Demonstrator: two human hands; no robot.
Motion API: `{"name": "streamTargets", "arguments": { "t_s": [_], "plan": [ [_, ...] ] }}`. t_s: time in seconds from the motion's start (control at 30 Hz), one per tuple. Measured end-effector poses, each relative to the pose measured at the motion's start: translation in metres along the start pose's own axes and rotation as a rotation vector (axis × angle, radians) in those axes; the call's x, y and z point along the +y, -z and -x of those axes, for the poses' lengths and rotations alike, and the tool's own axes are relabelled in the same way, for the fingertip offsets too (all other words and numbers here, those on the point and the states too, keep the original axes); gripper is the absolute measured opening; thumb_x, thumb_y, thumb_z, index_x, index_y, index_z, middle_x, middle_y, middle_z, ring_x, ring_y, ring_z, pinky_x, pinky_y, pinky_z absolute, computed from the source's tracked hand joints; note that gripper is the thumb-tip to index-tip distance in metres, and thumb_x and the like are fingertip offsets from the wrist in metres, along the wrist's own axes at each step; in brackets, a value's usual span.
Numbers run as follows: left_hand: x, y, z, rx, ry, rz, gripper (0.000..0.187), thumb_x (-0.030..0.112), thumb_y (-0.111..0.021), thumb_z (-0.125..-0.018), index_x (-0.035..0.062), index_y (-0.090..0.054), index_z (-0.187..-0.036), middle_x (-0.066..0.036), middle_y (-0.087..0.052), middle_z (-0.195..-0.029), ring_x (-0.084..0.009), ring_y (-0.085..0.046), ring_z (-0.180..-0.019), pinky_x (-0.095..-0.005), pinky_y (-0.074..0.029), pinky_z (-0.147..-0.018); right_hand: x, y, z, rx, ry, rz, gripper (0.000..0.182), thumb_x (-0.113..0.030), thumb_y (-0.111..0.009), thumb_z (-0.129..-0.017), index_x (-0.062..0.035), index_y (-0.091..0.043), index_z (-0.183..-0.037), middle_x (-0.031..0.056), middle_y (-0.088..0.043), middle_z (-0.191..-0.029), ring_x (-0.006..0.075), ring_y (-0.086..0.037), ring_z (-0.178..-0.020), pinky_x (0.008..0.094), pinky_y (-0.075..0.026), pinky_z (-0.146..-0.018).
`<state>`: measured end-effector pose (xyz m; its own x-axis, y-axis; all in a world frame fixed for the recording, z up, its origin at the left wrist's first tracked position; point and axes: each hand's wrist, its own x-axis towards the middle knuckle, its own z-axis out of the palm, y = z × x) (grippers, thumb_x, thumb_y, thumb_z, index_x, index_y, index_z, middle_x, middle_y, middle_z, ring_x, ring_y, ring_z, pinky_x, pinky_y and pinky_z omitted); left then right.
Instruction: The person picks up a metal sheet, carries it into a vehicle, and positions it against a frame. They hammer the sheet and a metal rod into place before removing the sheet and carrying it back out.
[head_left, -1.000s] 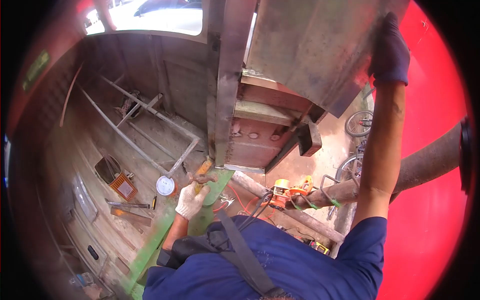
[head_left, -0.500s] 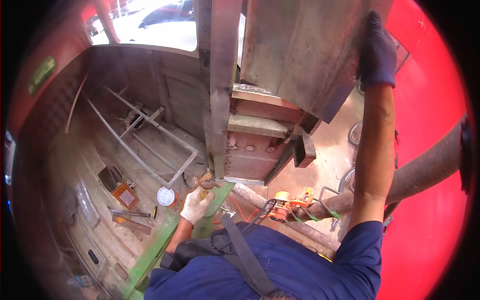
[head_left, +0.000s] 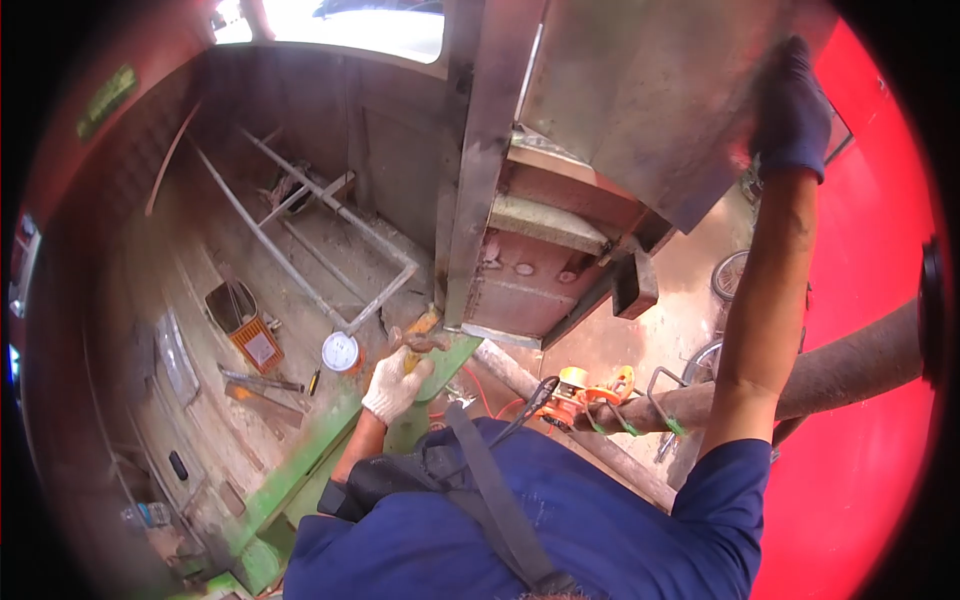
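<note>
Dusty ribbed flooring (head_left: 160, 290) is shown in the head view from eight to ten o'clock, and a bright red surface (head_left: 890, 450) is seen from two to four. On the floor, a metal frame (head_left: 380, 238) is laid toward ten, an orange-sided tin (head_left: 258, 348) near nine, and a lidded tub (head_left: 341, 352) at eight. A large metal panel (head_left: 650, 110) is placed between one and two o'clock, tilted beside an upright post (head_left: 480, 170).

At two, the panel's outer edge is met by the dark-gloved right hand (head_left: 793, 118); its fingers are blurred, so whether they are clenched cannot be told. Between seven and eight, a hammer (head_left: 425, 342) is gripped by the white-gloved left hand (head_left: 395, 388), its head held near the end of a green beam (head_left: 305, 480); contact cannot be judged.

Since half a second ago, the view has been turned slightly down and leftward, while both hands are kept in nearly the same places. By judgement, the panel is being steadied, and no blow is being struck.
</note>
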<state>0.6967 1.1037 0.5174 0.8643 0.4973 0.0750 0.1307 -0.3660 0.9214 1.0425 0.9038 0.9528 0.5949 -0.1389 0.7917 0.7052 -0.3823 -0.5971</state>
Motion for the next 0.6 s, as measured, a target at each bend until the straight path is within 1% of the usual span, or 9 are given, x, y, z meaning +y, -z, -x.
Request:
{"name": "streamTargets", "arguments": {
  "t_s": [0.07,0.13,0.17,0.3,0.37,0.43,0.5,0.57,0.6],
  "plan": [
    [-0.006,0.0,0.003,0.014,-0.014,-0.021,0.034,0.02,-0.062,-0.092,0.0027,-0.065,-0.121,-0.014,-0.072,-0.104,-0.0227,-0.069,-0.094,-0.0359,-0.052,-0.088,0.003,0.001,-0.002,-0.013,0.015,0.008,0.075,-0.068,-0.044,-0.099,0.001,-0.072,-0.11,0.0115,-0.069,-0.09,0.0243,-0.064,-0.074,0.0368,-0.052,-0.07],
    [-0.003,0.001,0.007,-0.03,0.118,0.043,0.035,0.02,-0.063,-0.092,0.0034,-0.065,-0.122,-0.014,-0.071,-0.103,-0.0214,-0.069,-0.093,-0.0355,-0.052,-0.088,0.005,0.001,-0.005,-0.021,0.022,0.012,0.075,-0.069,-0.044,-0.099,0.0006,-0.071,-0.109,0.0113,-0.068,-0.088,0.0245,-0.063,-0.07,0.0374,-0.051,-0.066],
    [-0.007,-0.001,0.008,-0.001,0.075,0.046,0.035,0.025,-0.068,-0.092,0.002,-0.064,-0.118,-0.022,-0.07,-0.097,-0.0384,-0.071,-0.094,-0.0409,-0.053,-0.079,0.005,0.001,-0.006,-0.024,0.026,0.019,0.075,-0.069,-0.043,-0.099,0.0004,-0.071,-0.109,0.0112,-0.068,-0.087,0.0246,-0.063,-0.068,0.0376,-0.051,-0.064],
    [-0.026,-0.003,0.01,-0.024,0.101,-0.007,0.039,0.031,-0.068,-0.092,0.0012,-0.064,-0.117,-0.025,-0.07,-0.098,-0.0425,-0.069,-0.096,-0.0434,-0.053,-0.079,0.009,0.0,-0.01,-0.036,0.038,0.028,0.075,-0.069,-0.043,-0.099,-0.0003,-0.071,-0.109,0.0109,-0.067,-0.084,0.025,-0.061,-0.06,0.0387,-0.05,-0.055],
    [-0.036,-0.005,0.01,-0.064,0.044,-0.06,0.044,0.036,-0.067,-0.092,-0.0003,-0.064,-0.116,-0.028,-0.069,-0.099,-0.0453,-0.067,-0.097,-0.0461,-0.052,-0.079,0.011,0.002,-0.013,-0.045,0.055,0.034,0.075,-0.07,-0.043,-0.099,-0.0007,-0.071,-0.108,0.0107,-0.067,-0.082,0.0252,-0.061,-0.056,0.0392,-0.05,-0.05],
    [-0.039,-0.006,0.014,-0.063,0.036,-0.102,0.045,0.038,-0.066,-0.092,-0.0004,-0.064,-0.117,-0.028,-0.069,-0.098,-0.0459,-0.067,-0.097,-0.0471,-0.052,-0.08,0.008,0.003,-0.012,-0.057,0.065,0.043,0.075,-0.07,-0.042,-0.099,-0.0009,-0.071,-0.108,0.0106,-0.067,-0.081,0.0253,-0.06,-0.054,0.0395,-0.05,-0.048],
    [-0.033,-0.006,0.015,-0.064,0.014,-0.147,0.047,0.039,-0.065,-0.092,-0.0005,-0.064,-0.117,-0.029,-0.068,-0.098,-0.0464,-0.066,-0.097,-0.0481,-0.052,-0.08,-0.002,0.006,-0.005,-0.131,-0.056,-0.037,0.069,-0.058,-0.048,-0.102,0.0048,-0.068,-0.123,0.0148,-0.072,-0.11,0.0236,-0.065,-0.101,0.0342,-0.049,-0.09],
    [-0.025,-0.004,0.018,-0.137,0.091,-0.164,0.047,0.041,-0.065,-0.092,0.0011,-0.064,-0.118,-0.029,-0.068,-0.1,-0.0462,-0.066,-0.098,-0.0488,-0.052,-0.081,-0.007,0.006,-0.004,-0.153,-0.076,-0.051,0.069,-0.058,-0.048,-0.102,0.0052,-0.068,-0.121,0.0157,-0.072,-0.11,0.0255,-0.065,-0.101,0.0354,-0.049,-0.09],
    [-0.024,-0.006,0.02,-0.14,0.078,-0.16,0.047,0.041,-0.065,-0.092,0.0011,-0.064,-0.118,-0.029,-0.068,-0.1,-0.0462,-0.066,-0.098,-0.0488,-0.052,-0.081,-0.007,0.006,-0.003,-0.181,-0.105,-0.07,0.069,-0.058,-0.047,-0.102,0.0056,-0.068,-0.12,0.0166,-0.072,-0.111,0.0274,-0.065,-0.101,0.0365,-0.049,-0.09]
  ]
}}
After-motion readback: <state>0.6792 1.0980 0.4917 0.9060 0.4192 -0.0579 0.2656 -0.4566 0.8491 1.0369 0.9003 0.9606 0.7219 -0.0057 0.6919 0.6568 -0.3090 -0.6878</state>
